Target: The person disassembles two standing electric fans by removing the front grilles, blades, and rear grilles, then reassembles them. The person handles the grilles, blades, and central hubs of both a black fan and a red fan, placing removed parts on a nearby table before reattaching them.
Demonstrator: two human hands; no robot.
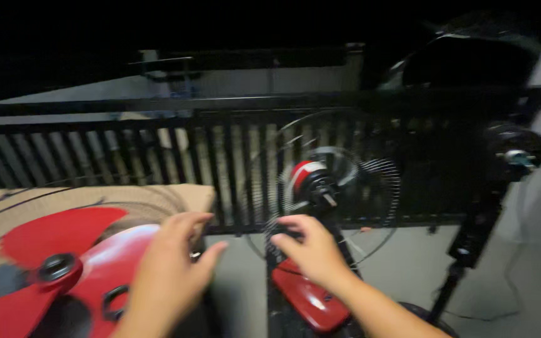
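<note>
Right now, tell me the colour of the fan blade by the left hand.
Red, with a black hub; the head view shows the fan blade.

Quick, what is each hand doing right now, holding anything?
Left hand: fingers open, resting on the red fan blade; not gripping it.
Right hand: fingers curled at the fan's rear wire guard; too blurred to tell whether it grips.

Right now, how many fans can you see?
2. One red fan stands in the middle with its rear wire guard on and motor shaft bare, right hand at its neck. A second dark stand fan is at the right. More may hide in the dark.
</note>
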